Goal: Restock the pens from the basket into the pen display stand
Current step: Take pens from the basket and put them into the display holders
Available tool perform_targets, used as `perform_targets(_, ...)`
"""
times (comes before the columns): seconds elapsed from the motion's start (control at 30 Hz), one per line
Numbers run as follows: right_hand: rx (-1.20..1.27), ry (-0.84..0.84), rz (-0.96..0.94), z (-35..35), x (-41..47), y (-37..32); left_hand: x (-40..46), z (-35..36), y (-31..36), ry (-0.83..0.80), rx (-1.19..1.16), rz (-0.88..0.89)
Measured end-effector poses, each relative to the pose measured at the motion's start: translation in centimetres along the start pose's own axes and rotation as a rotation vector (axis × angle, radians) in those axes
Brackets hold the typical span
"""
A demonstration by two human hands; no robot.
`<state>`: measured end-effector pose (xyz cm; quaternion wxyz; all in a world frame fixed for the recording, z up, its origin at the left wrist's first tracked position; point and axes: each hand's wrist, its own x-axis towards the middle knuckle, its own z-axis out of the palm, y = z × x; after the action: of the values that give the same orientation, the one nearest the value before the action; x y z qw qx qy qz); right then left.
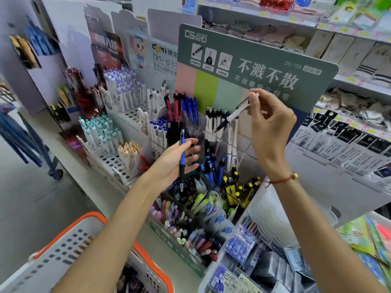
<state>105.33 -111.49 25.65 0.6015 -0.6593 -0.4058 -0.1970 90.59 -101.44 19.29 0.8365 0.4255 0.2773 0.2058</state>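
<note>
Lower left of frame: white basket [63, 256] with orange rim, slotted wall, contents mostly hidden behind the left forearm.

Left-centre: tiered white display racks with teal-capped pens [99, 132] and purple-capped pens [122, 89] standing upright in holes; several holes unfilled.

Centre: left hand [173, 161], palm up, thumb and fingers curled loosely round a blue pen [182, 159] held near-vertical, tip down, above the lower compartments of the pen display stand [249, 66]. Stand has a green header board with white print and clear compartments below it: red and blue pens upper row, white-black pens [213, 121] middle, yellow pens [232, 187] and pastel pens lower.

Right of centre: right hand [270, 121] raised in front of the header board, fingertips pinching the top end of a white pen with black tip [232, 117], tilted, tip pointing down-left, just beside the white-black pens row. Red string bracelet [281, 180] on that wrist.

Right side: shelves [349, 79] with folded socks and packaged goods; boxed stationery at lower right.
</note>
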Motion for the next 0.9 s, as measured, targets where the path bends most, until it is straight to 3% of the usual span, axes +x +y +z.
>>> perform_targets(0.17,-0.218,-0.123,-0.232,1.9,0.9,1.2,0.0,-0.3,-0.1,-0.055,-0.083,-0.035)
perform_targets(0.4,-0.264,-0.366,-0.148,3.7,0.1,2.8,-0.7,-1.0,0.0,-0.080,-0.254,-0.036)
perform_targets(0.57,-0.551,-0.419,-0.275,3.9,0.6,2.1,-1.1,-1.3,0.1,-0.086,-0.207,-0.027)
perform_targets(0.67,-0.703,-0.520,-0.236,3.5,1.3,1.6,-1.1,-1.4,0.1,-0.095,-0.217,-0.027)
perform_targets(0.9,-0.689,-0.629,-0.106,3.7,3.3,0.5,-1.2,-0.7,0.2,-0.098,-0.197,-0.041)
